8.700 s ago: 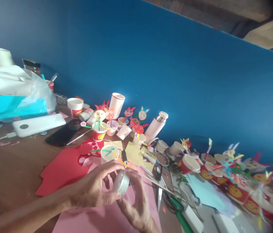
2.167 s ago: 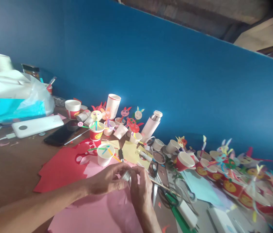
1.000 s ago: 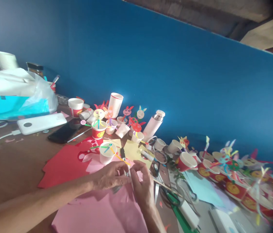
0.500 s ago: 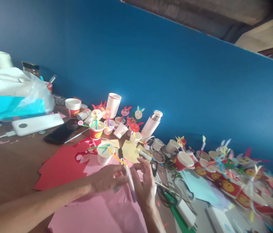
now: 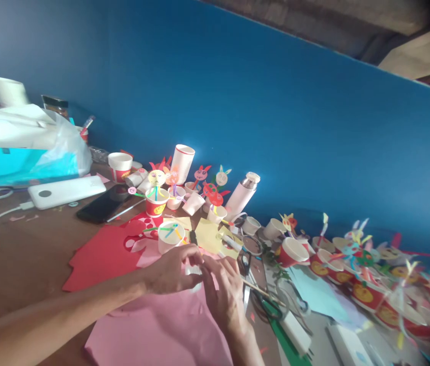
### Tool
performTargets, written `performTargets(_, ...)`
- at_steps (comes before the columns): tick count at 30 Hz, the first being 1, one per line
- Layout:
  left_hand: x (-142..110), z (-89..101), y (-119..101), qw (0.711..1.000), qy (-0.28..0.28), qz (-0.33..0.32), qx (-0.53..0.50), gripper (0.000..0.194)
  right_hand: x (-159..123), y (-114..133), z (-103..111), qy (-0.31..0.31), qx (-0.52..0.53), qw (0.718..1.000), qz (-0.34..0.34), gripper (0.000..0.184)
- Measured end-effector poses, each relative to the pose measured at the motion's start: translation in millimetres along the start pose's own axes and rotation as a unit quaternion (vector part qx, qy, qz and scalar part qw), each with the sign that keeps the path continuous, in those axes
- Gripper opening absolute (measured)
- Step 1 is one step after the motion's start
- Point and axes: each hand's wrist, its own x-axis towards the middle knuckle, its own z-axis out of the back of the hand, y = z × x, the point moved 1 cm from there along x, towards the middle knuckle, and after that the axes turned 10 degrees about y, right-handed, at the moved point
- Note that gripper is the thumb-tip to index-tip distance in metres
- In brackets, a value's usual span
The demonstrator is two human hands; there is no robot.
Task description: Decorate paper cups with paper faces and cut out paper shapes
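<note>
Above the pink paper (image 5: 153,330), my left hand (image 5: 172,269) and my right hand (image 5: 220,287) meet at their fingertips. My left hand is closed, thumb and fingers curled around a small whitish, translucent piece (image 5: 194,274) whose kind I cannot make out. My right hand's fingers are bent and pressed together against the left fingertips; whether they hold anything is hidden. Just behind the hands stands a white paper cup (image 5: 171,236) with green, blue and orange strips across its top. Beside it shows the black end of a pen (image 5: 193,237); the rest is covered by my hands.
Red paper (image 5: 100,251) lies to the left, near a phone (image 5: 102,203) and a white power bank (image 5: 67,192). Paper-cup figures (image 5: 156,201) and a thermos (image 5: 242,195) stand along the blue wall. Scissors (image 5: 266,305), a charger (image 5: 296,331) and several decorated cups (image 5: 369,295) are at right.
My hands have come together and their fingers now touch. The white pen that showed between them is mostly hidden. The view has shifted slightly, so things appear a little further right.
</note>
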Motion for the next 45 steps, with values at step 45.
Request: performTargets(45,1,10.3,2,0.985,-0.001,0.05,-0.163,0.028,-26,-68,46,0.175,-0.191,0.94,-0.222,0.02)
